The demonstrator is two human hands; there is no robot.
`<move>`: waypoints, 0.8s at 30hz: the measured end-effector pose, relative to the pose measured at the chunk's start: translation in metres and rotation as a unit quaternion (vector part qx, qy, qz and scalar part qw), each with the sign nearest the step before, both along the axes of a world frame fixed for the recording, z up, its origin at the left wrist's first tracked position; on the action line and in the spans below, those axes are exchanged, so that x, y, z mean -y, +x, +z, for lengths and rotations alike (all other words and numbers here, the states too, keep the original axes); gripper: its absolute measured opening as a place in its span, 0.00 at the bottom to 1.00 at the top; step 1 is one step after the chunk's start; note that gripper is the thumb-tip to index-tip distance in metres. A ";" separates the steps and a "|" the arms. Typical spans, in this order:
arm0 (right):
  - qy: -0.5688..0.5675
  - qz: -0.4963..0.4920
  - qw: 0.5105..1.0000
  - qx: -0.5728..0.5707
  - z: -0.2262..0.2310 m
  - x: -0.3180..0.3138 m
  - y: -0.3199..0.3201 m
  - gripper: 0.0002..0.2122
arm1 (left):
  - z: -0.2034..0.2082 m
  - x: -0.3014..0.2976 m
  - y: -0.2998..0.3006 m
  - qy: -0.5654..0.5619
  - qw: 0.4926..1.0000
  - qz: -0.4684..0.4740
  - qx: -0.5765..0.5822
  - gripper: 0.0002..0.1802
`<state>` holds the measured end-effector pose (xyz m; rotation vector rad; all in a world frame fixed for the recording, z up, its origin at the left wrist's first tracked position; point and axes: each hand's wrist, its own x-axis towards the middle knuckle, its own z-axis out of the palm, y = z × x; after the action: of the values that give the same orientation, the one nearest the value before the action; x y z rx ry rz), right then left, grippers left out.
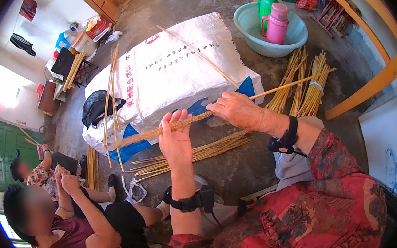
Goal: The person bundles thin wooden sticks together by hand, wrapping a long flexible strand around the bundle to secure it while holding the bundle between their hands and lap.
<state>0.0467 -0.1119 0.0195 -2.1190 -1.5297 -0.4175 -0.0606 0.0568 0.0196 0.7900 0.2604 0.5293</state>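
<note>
My right hand (237, 113) is closed in a pinch on a long dry plant stalk (294, 83), whose bare end sticks out to the right. The stalk's feathery brown tuft (150, 134) stretches left across my left hand (176, 142), palm up, with its fingers loosely curled about the tuft. Beneath them a white woven sack (175, 74) is spread over something low. Single stalks (197, 53) lie on it, and a few more (111, 103) lie toward its left side, next to a black cloth or bag (100, 107).
A loose pile of stalks (201, 154) lies on the floor before me; tied bundles (315, 85) rest at right. Beyond them stands a pale green basin (272, 46) with two flasks. A wooden frame (370, 85) rises at right. Two people sit at left, the nearer in a maroon top (76, 243).
</note>
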 end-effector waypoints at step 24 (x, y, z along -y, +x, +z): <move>-0.152 0.067 0.859 -0.483 0.011 0.024 0.011 0.13 | -0.013 -0.058 0.001 -0.063 0.988 0.031 0.140 0.13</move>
<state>0.0579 -0.1363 0.0305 -1.8976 -1.1239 0.8852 -0.0600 0.1144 0.0068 0.5769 0.0581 0.6693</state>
